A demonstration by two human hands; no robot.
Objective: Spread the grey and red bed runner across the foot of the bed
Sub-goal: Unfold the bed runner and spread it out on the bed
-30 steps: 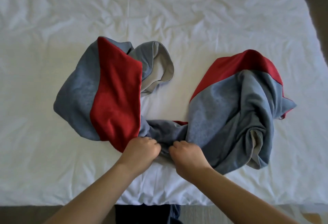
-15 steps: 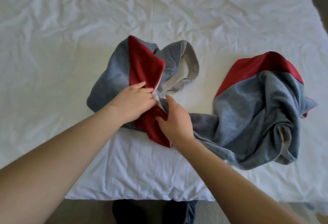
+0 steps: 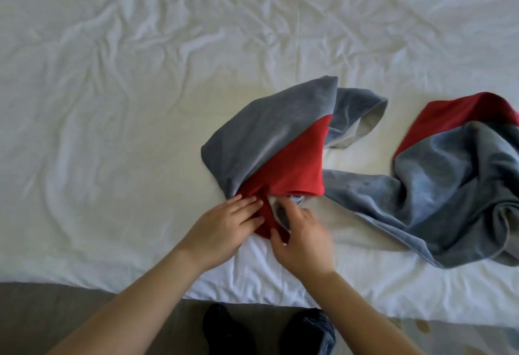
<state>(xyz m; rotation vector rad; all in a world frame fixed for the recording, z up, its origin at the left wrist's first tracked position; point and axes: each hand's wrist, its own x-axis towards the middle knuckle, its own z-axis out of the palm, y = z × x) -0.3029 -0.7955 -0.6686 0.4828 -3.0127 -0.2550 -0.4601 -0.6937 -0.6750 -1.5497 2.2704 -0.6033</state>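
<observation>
The grey and red bed runner (image 3: 283,158) lies crumpled on the white bed (image 3: 112,130), near its foot edge. One bunched part rises in a fold right in front of me, and a grey strip trails right to a second heap (image 3: 455,175). My left hand (image 3: 224,225) rests with straight fingers on the red tip of the near fold. Beside it, my right hand (image 3: 302,239) is blurred, and it pinches the runner's grey-lined corner between thumb and fingers.
The wrinkled white sheet stretches far to the left and behind the runner. The foot edge of the bed (image 3: 252,297) runs along the bottom, with grey floor (image 3: 56,304) and my dark feet (image 3: 224,329) below it.
The view has shifted, so the runner now sits further right. Both hands have drawn back from the middle of the near bunch to its front tip, and the fold has been pulled into a peak.
</observation>
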